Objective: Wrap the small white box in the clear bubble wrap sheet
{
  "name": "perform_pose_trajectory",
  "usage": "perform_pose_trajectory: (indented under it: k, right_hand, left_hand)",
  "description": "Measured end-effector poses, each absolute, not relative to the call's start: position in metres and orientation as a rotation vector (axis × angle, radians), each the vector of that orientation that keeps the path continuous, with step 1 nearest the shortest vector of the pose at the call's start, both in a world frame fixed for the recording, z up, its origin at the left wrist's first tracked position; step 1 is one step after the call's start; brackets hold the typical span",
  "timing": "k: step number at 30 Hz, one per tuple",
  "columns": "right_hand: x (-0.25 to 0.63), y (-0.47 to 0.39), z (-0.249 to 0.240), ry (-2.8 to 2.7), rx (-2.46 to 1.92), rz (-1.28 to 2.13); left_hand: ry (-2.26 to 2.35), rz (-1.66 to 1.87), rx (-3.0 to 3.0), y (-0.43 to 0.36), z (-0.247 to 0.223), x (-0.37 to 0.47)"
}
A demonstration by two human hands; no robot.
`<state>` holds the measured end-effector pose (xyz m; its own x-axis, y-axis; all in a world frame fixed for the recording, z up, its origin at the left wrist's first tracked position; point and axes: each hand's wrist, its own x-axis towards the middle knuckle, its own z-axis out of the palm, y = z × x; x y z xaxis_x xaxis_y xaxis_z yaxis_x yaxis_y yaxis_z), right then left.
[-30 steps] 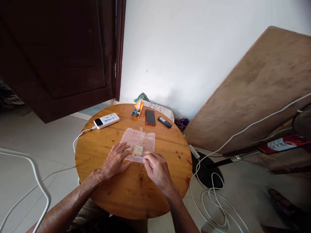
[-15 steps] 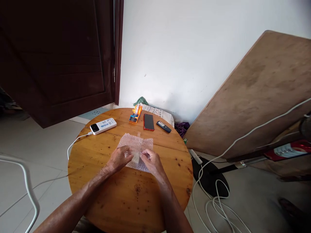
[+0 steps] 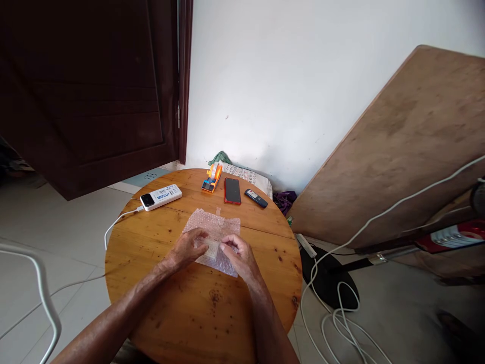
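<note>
A sheet of clear bubble wrap [image 3: 223, 228] lies on the round wooden table, slightly skewed. On its near half, between my hands, is a pale, flat rectangular patch [image 3: 210, 248]; I cannot tell exactly what it is. My left hand [image 3: 187, 246] rests at the sheet's left side, thumb and forefinger apart. Over the right side is my right hand [image 3: 240, 255], fingers curved and thumb separated from them, with nothing visible between. A small strip of tape [image 3: 218, 211] sticks out at the sheet's far edge.
On the wooden table [image 3: 182, 313] are a white power bank [image 3: 162, 196] with a cable, an orange tape dispenser [image 3: 212, 177], a red-edged phone [image 3: 232, 191] and a dark handheld device [image 3: 256, 197]. White cables [image 3: 341, 323] coil on the floor at right, near a leaning board [image 3: 397, 141].
My right hand has loosened from a pinch and moved slightly right. The near right corner of the bubble wrap now spreads lower. My left hand has barely moved.
</note>
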<state>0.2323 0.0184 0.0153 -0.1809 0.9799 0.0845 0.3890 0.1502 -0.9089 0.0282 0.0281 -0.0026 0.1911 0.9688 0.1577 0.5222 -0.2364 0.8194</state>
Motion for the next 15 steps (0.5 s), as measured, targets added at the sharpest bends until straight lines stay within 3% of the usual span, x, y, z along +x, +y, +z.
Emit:
perform_pose_trajectory:
  k: [7,15]
  right_hand:
    - [0.245,0.014,0.022,-1.522,-1.084,1.311]
    - [0.231,0.011,0.010,-2.050,-1.176,0.974]
  left_hand:
    - [1.141,0.975,1.985,0.008,0.006,0.009]
    - [1.045,0.791,2.175,-0.027,0.012,-0.007]
